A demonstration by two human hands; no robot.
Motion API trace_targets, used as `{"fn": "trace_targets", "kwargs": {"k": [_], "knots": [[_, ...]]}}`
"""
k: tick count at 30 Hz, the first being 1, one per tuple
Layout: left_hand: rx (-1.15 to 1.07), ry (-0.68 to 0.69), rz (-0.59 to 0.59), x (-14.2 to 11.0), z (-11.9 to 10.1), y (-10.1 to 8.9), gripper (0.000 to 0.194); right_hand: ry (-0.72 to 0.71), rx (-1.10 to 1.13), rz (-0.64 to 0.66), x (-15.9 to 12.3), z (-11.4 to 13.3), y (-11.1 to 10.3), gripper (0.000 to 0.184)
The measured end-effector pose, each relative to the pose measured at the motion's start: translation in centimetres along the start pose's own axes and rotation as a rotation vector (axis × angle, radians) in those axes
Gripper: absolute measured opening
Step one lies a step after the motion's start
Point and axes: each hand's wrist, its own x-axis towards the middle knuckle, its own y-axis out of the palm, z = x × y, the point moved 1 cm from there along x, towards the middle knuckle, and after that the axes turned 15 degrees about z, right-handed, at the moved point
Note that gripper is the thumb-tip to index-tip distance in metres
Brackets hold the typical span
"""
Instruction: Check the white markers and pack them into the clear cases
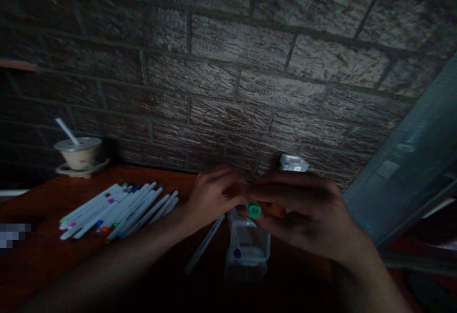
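My right hand (303,208) pinches a marker (254,210) whose green cap end, numbered 55, faces me. My left hand (216,191) is closed right beside it, its fingertips meeting the marker's far part; what they grip is hidden. Under both hands stands a clear plastic case (250,244), with a purple-ended marker (237,253) inside it. On the tabletop just left of the case lies a single white marker (205,244). Farther left, several white markers (121,210) with coloured ends lie in a loose pile, partly behind my left forearm.
A lidded drink cup (78,153) with a straw sits on a holder at the table's back left. Another clear container (293,162) stands behind my right hand. A brick wall (228,80) closes off the back of the reddish-brown table (35,213); a grey panel (403,161) rises at right.
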Motion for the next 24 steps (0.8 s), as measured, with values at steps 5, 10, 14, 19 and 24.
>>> {"fn": "trace_targets", "kwargs": {"k": [5,10,14,19,24], "knots": [[-0.001,0.004,-0.006,0.0,0.1,-0.2,0.018,0.011,-0.005,-0.004,0.0,0.0,0.1,0.025],[0.009,-0.010,-0.003,0.1,0.4,-0.4,0.016,0.030,-0.019,-0.018,-0.2,0.0,-0.3,0.021],[-0.001,-0.016,0.004,0.1,0.4,-0.6,0.018,0.082,-0.084,-0.098,-0.7,-0.5,-0.9,0.017],[0.011,0.005,-0.021,0.4,-0.3,-1.1,0.020,0.342,-0.017,-0.286,-1.4,-2.2,-1.4,0.015],[-0.064,-0.050,0.055,0.7,-0.9,-1.4,0.014,0.443,0.255,-0.337,-1.5,-3.7,-1.4,0.013]]}}
